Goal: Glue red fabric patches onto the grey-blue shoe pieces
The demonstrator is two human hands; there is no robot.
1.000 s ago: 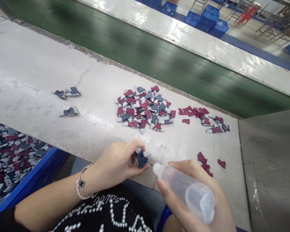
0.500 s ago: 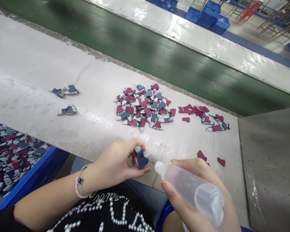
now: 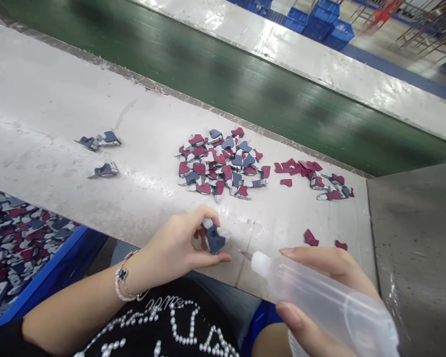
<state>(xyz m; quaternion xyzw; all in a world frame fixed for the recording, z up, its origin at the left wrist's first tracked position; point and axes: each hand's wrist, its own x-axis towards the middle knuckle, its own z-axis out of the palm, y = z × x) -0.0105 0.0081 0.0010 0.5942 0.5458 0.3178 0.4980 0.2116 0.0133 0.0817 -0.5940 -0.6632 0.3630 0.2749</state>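
Note:
Between the thumb and fingers of my left hand [image 3: 174, 245] is a small dark blue and grey plastic piece [image 3: 214, 238]; a reddish bit shows behind it, partly hidden by the fingers. My right hand [image 3: 330, 277] is wrapped round a translucent squeeze bottle [image 3: 319, 302] with a white cap and a thin tip. The tip points left at the blue piece, with a gap between them. Beyond my hands lies a pile of maroon, blue and white pieces [image 3: 223, 166] on the white worktop [image 3: 144, 193].
Loose maroon flat pieces [image 3: 299, 167] and a small cluster of mixed parts [image 3: 332, 187] lie to the right. Several blue-grey parts [image 3: 104, 170] are at the left. A blue bin [image 3: 59, 277] full of pieces stands lower left. Behind runs a green conveyor belt [image 3: 208, 84]; a metal panel [image 3: 416, 248] bounds the right.
My right hand and the bottle have moved right, away from the blue piece. My left hand, still gripping the piece, has shifted slightly up and left.

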